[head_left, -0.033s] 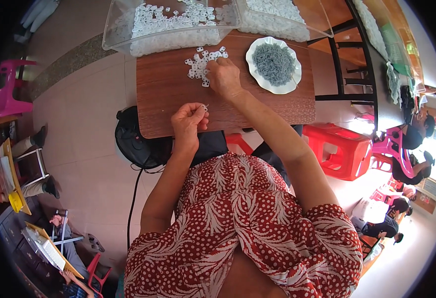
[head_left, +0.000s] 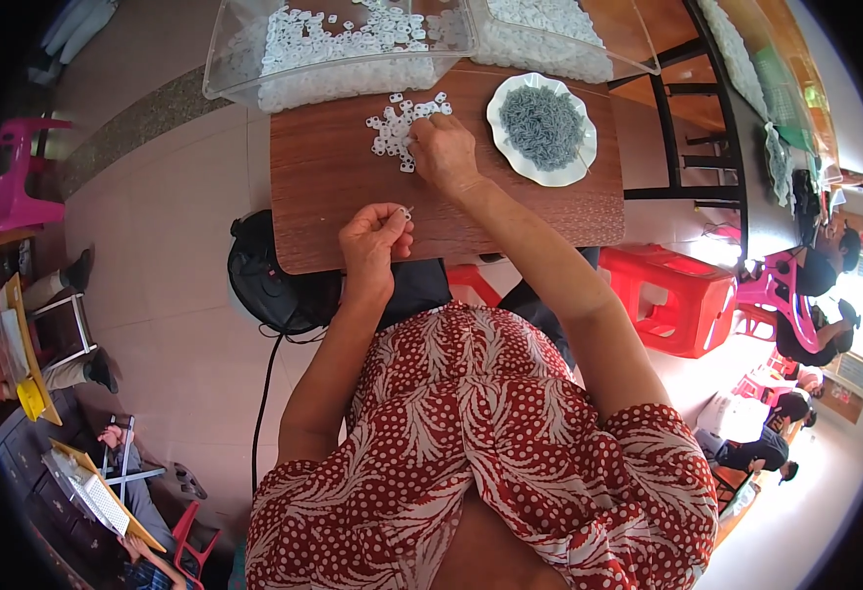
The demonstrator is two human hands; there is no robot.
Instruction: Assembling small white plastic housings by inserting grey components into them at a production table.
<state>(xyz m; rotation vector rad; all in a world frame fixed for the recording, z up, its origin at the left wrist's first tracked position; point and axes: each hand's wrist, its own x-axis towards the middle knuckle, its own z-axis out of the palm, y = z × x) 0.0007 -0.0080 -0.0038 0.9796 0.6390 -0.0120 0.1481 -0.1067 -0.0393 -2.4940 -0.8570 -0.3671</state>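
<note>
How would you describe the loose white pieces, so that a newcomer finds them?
On the brown wood-grain table, look to the far edge, where a clear plastic bin stands. Just nearer, by the right hand, is a cluster of white holed pieces. Unlike those in the bin, they lie loose on the wood.

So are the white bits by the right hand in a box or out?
Out: those white pieces lie loose on the brown table, by the right hand.

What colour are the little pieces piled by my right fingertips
The pieces are white, best seen in the head view.
</note>
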